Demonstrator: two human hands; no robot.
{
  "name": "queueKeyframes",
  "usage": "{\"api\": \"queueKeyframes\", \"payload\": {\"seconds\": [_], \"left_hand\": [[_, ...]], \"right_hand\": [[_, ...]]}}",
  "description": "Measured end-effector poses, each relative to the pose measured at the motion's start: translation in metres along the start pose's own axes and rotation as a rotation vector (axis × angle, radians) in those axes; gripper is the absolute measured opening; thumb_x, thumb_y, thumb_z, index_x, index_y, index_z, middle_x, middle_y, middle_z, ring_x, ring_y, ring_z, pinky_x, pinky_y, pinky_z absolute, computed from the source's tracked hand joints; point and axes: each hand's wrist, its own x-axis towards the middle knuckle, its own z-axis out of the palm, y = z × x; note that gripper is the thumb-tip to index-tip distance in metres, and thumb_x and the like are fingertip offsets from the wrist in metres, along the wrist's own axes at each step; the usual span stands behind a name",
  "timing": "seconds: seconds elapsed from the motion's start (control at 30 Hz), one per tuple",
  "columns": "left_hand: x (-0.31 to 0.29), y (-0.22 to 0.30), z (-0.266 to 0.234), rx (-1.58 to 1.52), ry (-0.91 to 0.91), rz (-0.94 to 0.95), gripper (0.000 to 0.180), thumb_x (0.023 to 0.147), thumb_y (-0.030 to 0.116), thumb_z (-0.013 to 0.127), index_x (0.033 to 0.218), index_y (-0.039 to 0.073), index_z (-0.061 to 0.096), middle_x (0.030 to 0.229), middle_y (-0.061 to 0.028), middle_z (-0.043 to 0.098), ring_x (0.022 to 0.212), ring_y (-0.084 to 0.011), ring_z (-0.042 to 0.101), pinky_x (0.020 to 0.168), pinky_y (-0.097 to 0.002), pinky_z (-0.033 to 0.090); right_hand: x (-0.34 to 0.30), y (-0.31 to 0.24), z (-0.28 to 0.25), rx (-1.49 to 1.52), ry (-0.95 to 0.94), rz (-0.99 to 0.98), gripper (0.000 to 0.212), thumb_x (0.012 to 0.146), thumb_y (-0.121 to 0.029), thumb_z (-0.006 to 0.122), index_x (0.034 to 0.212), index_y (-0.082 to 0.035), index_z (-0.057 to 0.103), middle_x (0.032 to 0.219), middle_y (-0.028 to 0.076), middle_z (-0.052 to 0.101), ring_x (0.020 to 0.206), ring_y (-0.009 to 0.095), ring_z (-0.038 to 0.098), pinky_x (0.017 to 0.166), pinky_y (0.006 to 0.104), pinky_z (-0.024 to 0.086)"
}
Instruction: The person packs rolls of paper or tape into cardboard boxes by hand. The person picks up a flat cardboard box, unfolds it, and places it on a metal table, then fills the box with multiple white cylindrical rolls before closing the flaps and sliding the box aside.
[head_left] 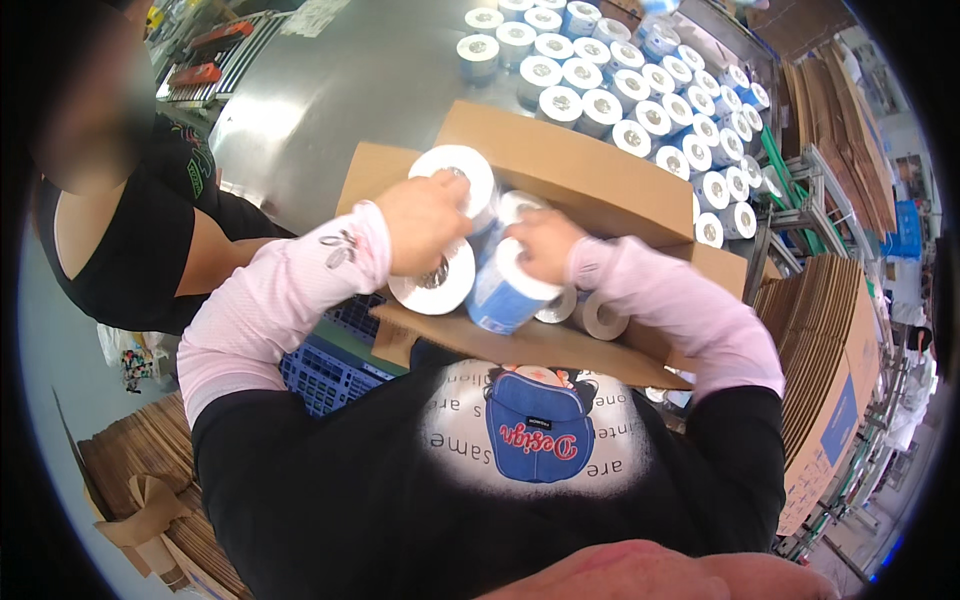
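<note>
An open cardboard box with raised flaps stands in front of me, and both my hands work over it. My left hand is closed on a white roll, its fingers at the core. Another white roll sits just below that hand; whether it is also gripped I cannot tell. My right hand grips a tilted white roll with a blue wrapper. Behind its fingers is one more roll, partly hidden. Lower in the box lies another roll.
Many wrapped rolls stand on the metal table beyond the box. Flat cardboard stacks rise at the right and lower left. A blue crate is left of the box. Close by at left is another person's arm.
</note>
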Motion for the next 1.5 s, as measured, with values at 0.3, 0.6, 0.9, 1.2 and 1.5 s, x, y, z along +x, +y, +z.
{"api": "queueKeyframes", "payload": {"seconds": [0.3,0.6,0.9,1.2,1.5], "left_hand": [[0.052,-0.039,0.153,0.19,-0.744,-0.048,0.035,0.067,0.023,0.075,0.098,0.008,0.071,0.109,-0.0163,0.062,0.11,-0.0317,0.054,0.092,-0.0374,0.047],[0.158,-0.082,0.039,-0.393,0.292,-0.217,0.028,0.088,0.015,0.055,0.113,0.005,0.062,0.104,-0.0131,0.066,0.098,-0.0258,0.063,0.088,-0.0355,0.049],[0.346,-0.002,0.175,-0.138,-0.06,-0.112,0.053,0.078,0.031,0.066,0.127,0.015,0.054,0.132,-0.0175,0.048,0.121,-0.0345,0.047,0.096,-0.0443,0.042],[0.444,0.004,0.178,-0.015,-0.175,-0.41,0.058,0.077,0.043,0.07,0.129,0.024,0.052,0.128,-0.017,0.052,0.126,-0.0351,0.042,0.099,-0.0478,0.039],[0.407,-0.015,0.149,-0.09,-0.292,-0.35,0.044,0.069,0.038,0.073,0.107,0.017,0.067,0.104,-0.0115,0.066,0.1,-0.0271,0.062,0.088,-0.036,0.047]], "right_hand": [[-0.008,0.012,0.039,0.088,-0.101,0.028,0.048,0.085,-0.025,0.06,0.131,-0.014,0.053,0.127,0.021,0.052,0.12,0.037,0.049,0.102,0.0395,0.04],[-0.176,0.046,0.087,0.847,1.062,0.495,0.059,0.096,-0.038,0.042,0.142,-0.001,0.034,0.146,0.021,0.034,0.137,0.033,0.032,0.112,0.0372,0.024],[-0.31,0.18,0.115,-0.111,0.227,1.434,0.04,0.083,-0.017,0.058,0.123,-0.017,0.055,0.127,0.015,0.053,0.119,0.034,0.05,0.096,0.0487,0.042],[-0.243,0.267,0.031,-0.207,0.373,1.102,0.026,0.078,-0.015,0.061,0.104,-0.014,0.065,0.119,0.013,0.056,0.118,0.032,0.049,0.098,0.0485,0.038],[-0.204,0.268,0.106,-0.268,0.192,1.182,0.025,0.086,-0.034,0.051,0.102,-0.028,0.068,0.112,0.009,0.058,0.115,0.025,0.05,0.097,0.0517,0.032]]}}
